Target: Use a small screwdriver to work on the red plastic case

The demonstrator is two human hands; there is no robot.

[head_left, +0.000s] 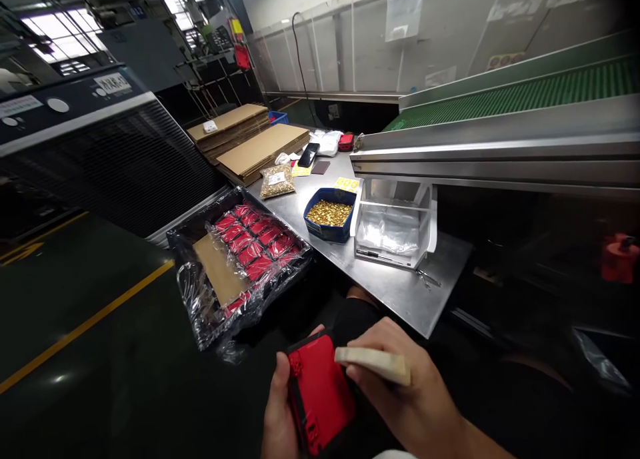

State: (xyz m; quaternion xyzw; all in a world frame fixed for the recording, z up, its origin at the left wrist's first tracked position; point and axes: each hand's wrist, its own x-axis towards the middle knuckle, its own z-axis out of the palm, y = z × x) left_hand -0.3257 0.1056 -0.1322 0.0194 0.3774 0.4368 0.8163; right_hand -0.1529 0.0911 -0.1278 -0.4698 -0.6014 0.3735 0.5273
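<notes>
In the head view, my left hand grips a red plastic case with black edges along its side. Two small red parts like latches or hinges show near the case's left edge. My right hand pinches a pale cream, flat block between thumb and fingers. The block's tip is at or just above the case's upper right edge; whether they touch I cannot tell. The underside of the case and most of my left fingers are hidden.
A black crate lined with clear film holds several red cases. On the metal table stand a blue bin of small gold-coloured parts, a clear-fronted box of plastic bags and flat cardboard. A green conveyor slopes up behind.
</notes>
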